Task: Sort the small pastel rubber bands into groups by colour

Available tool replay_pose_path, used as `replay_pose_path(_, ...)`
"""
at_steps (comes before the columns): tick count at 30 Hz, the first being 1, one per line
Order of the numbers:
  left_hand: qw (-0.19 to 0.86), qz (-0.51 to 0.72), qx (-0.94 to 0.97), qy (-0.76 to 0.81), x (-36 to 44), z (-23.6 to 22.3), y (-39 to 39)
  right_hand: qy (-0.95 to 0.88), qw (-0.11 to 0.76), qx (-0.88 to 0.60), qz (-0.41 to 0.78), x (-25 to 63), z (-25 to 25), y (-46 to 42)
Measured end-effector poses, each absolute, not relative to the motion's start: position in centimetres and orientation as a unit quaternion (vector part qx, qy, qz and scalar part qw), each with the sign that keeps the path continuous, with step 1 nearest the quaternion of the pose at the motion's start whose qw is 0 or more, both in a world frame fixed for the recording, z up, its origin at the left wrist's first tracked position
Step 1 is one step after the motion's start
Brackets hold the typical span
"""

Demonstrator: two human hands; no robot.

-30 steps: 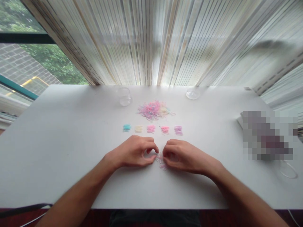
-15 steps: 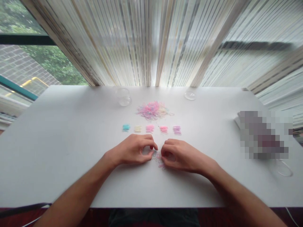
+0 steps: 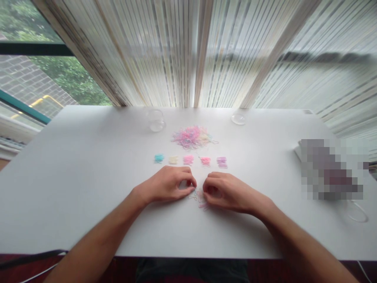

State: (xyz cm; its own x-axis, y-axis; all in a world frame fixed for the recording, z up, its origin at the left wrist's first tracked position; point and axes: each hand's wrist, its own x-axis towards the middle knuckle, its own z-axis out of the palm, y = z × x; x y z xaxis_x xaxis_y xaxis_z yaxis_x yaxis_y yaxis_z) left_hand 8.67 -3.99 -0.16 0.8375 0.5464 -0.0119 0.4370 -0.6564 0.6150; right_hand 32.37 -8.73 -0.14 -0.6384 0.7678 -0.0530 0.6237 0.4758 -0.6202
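Note:
A few small looped rubber bands [image 3: 203, 205], pastel pink, pale and blue, lie on the white table between my hands. My left hand [image 3: 173, 184] is closed in a pinch, thumb against forefinger, at a pale blue rubber band [image 3: 194, 192]. My right hand [image 3: 225, 191] is curled closed just right of the loose bands; its fingertips are partly hidden, so what they hold cannot be made out. Beyond my hands runs a row of small band bundles: blue [image 3: 159, 158], cream [image 3: 173, 160], light pink [image 3: 188, 160], coral pink [image 3: 205, 161] and purple [image 3: 222, 162].
Behind the row lies a tangled heap of mixed pastel bands [image 3: 193, 136]. A clear round container [image 3: 156, 122] stands at back left, a clear lid-like piece [image 3: 238, 119] at back right. A pixelated object [image 3: 330, 169] with a white cord [image 3: 357, 212] is at far right.
My left thumb and forefinger have closed together at the pale blue band, where a gap showed before. My right hand stays curled in nearly the same place. The view has shifted slightly.

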Motion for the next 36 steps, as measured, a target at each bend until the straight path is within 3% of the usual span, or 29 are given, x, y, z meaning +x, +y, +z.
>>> replay_pose_path(10,0.323,0.044,0.900,0.289,9.1,0.5,-3.8,-0.845,0.144,-0.430,0.284,32.8,-0.2,-8.1)
replay_pose_path(17,0.355,-0.014,0.884,0.303,11.2,3.6,-2.1,-0.832,0.223,-0.444,0.248,33.8,0.3,-7.4)
replay_pose_path(22,0.380,0.012,0.877,0.294,12.6,4.4,-0.7,-0.806,0.276,-0.447,0.273,34.3,0.6,-7.2)
replay_pose_path(28,0.437,0.017,0.842,0.314,11.0,4.4,0.2,-0.807,0.262,-0.432,0.307,33.5,0.3,-7.2)
replay_pose_path(36,0.478,0.134,0.797,0.345,8.7,7.0,4.2,-0.819,0.307,-0.418,0.247,32.8,-0.6,-7.0)
